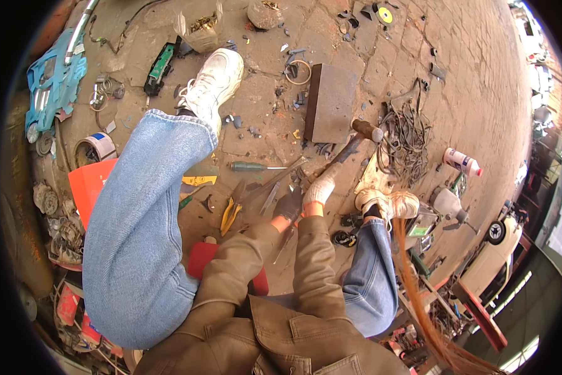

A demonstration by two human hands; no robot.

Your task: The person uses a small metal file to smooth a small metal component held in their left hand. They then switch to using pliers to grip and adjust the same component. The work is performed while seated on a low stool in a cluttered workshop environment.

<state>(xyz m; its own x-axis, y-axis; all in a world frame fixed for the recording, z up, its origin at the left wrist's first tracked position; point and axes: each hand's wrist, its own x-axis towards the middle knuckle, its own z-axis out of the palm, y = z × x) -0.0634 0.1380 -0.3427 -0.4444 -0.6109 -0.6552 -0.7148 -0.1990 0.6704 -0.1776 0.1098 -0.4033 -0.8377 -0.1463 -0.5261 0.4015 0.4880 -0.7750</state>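
My right hand [319,190], in a pale glove with an orange cuff, is wrapped round the handle of a hammer [338,164]. The hammer's head [367,130] lies up and to the right, by the near right corner of a dark metal block [332,103]. Close beside it, my left hand [287,205] wears a dark grey glove; its fingers are blurred, and what they hold, if anything, cannot be made out. Left of that hand lie yellow-handled pliers [231,214] and a green-handled screwdriver [248,167].
A heap of dark cables [407,134] lies right of the block, with a white bottle [462,161] farther right. Small broken bits are scattered over the brick floor [262,106]. A green circuit-board part [161,67] lies beyond my left shoe [215,81]. Clear bags [199,28] stand at the far side.
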